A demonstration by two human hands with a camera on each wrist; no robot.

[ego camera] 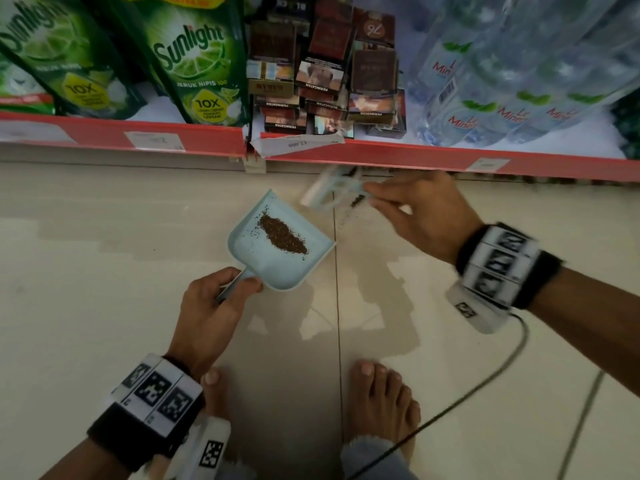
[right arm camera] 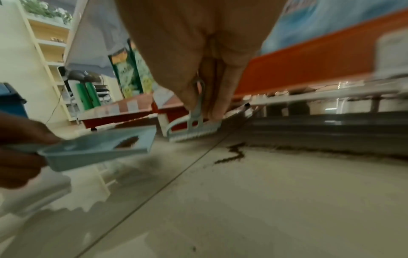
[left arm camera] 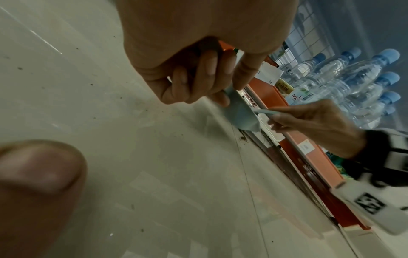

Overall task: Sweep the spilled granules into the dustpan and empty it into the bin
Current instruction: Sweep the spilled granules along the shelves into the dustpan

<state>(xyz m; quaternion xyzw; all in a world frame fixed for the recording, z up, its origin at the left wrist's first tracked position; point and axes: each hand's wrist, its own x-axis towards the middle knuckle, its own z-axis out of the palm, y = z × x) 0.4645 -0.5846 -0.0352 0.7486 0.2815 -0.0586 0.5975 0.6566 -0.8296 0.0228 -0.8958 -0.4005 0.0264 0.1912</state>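
A pale blue dustpan point(ego camera: 277, 268) hangs just above the floor with a dark brown heap of granules point(ego camera: 282, 234) in it. My left hand point(ego camera: 214, 303) grips its handle; the dustpan point(right arm camera: 92, 148) also shows in the right wrist view. My right hand point(ego camera: 419, 209) pinches the handle of a small pale blue brush point(ego camera: 329, 192), blurred, held near the shelf's foot. The brush point(right arm camera: 194, 129) hovers over the tiles. More spilled granules point(right arm camera: 234, 153) lie in a thin trail on the floor and along the shelf base point(right arm camera: 331, 150).
A red-edged shelf point(ego camera: 381, 155) holds green detergent pouches point(ego camera: 197, 60), cigarette packs point(ego camera: 322, 74) and water bottles point(ego camera: 502, 81). My bare feet point(ego camera: 381, 396) stand on the tiles, with a cable point(ego camera: 485, 382) beside them. A blue bin point(right arm camera: 11, 101) stands far left.
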